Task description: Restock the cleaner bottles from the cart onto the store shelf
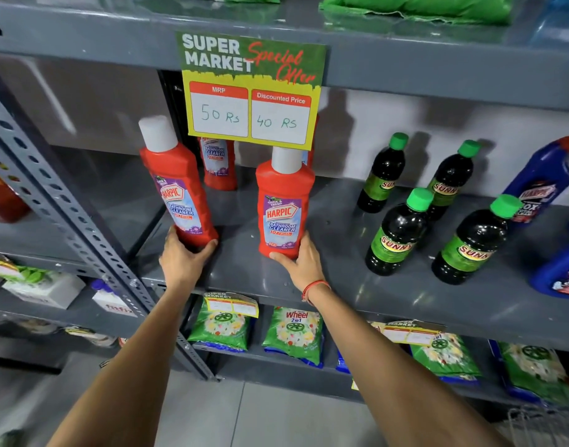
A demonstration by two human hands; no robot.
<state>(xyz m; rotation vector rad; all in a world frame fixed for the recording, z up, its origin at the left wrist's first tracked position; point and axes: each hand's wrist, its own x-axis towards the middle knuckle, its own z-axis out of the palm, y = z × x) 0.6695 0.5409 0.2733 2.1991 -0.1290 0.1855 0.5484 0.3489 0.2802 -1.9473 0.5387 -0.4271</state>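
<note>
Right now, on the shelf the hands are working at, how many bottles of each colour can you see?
Red bottles: 3 sure, the front two held by the left hand and right hand
Dark bottles, green caps: 4
Blue bottles: 2, perhaps 3
Total: at least 9

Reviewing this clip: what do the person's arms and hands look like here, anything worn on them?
Both forearms are bare, with no sleeves in view. No gloves on either hand. The right hand has a thin red-orange thread bracelet around its wrist. The left hand and its wrist show nothing worn; no rings or watch can be seen.
</note>
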